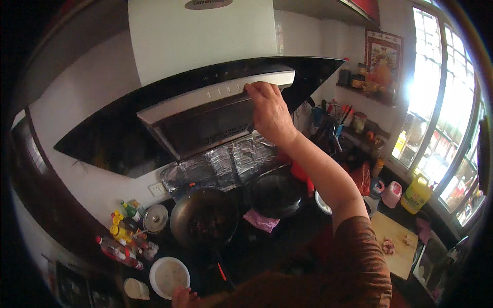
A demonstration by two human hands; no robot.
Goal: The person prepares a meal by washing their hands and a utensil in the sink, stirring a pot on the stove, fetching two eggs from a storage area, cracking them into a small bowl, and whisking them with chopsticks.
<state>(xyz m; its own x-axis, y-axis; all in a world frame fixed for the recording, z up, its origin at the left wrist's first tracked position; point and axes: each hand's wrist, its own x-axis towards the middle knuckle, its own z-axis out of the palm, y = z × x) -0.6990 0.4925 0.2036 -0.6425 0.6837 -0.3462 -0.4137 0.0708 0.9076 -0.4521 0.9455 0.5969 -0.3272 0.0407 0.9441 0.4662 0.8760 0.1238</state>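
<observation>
Raised in front of the range hood, my right hand has its fingers bent together, with the fingertips against the pale strip of slim buttons. No object shows in it. My left hand is low in the view, partly cut off by the lower edge. It grips the rim of a white bowl with pale contents. On the stove to the left is a dark wok with dark food at its bottom. A black pan stands right of it, and a pink cloth lies in front.
Sauce bottles and a metal lid stand left of the wok. At right, a cutting board carries small pieces of meat, near a yellow jug and the sink. Foil lines the back wall.
</observation>
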